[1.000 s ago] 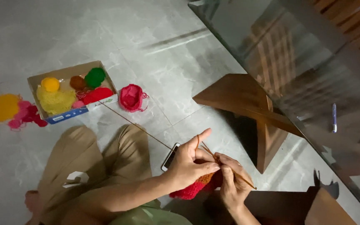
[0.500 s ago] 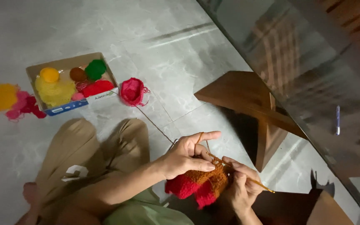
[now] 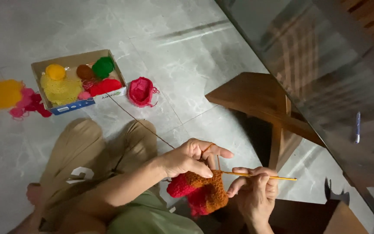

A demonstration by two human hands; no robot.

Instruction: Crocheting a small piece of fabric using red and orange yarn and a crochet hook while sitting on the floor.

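**2 hands work on a red and orange crochet piece**

Closest to the camera, the right hand (image 3: 256,197) is curled shut around a thin yellow crochet hook (image 3: 260,176). The hook lies almost flat, and its far tip points to the right. Its near end goes into the top edge of the crochet piece (image 3: 202,193).

The crochet piece is fuzzy, orange-brown on the right and red on the left and bottom. It hangs between the 2 hands, above the person's lap.

The left hand (image 3: 191,157) pinches the top of the crochet piece with thumb and fingers. The pointer finger sticks out to the right. A thin orange-brown strand of yarn (image 3: 140,123) loops over that finger.

Under the left arm are the person's knees in tan trousers (image 3: 83,151).

The yarn runs from the hand, up and to the left across the grey tiled floor (image 3: 187,56), toward a flat cardboard box (image 3: 68,107). The box holds balls of yarn: 1 yellow, 1 brown, 1 green and 1 red, plus a loose yellow heap.

Just to the right of the box sits a small pink crocheted cup (image 3: 140,91). To the left of the box lie a yellow piece (image 3: 1,94) and a pink piece (image 3: 27,103) on the floor.

To the right stands a wooden table leg (image 3: 260,102). Above it is a dark glass table top (image 3: 325,69) with a pen (image 3: 357,126) on it.
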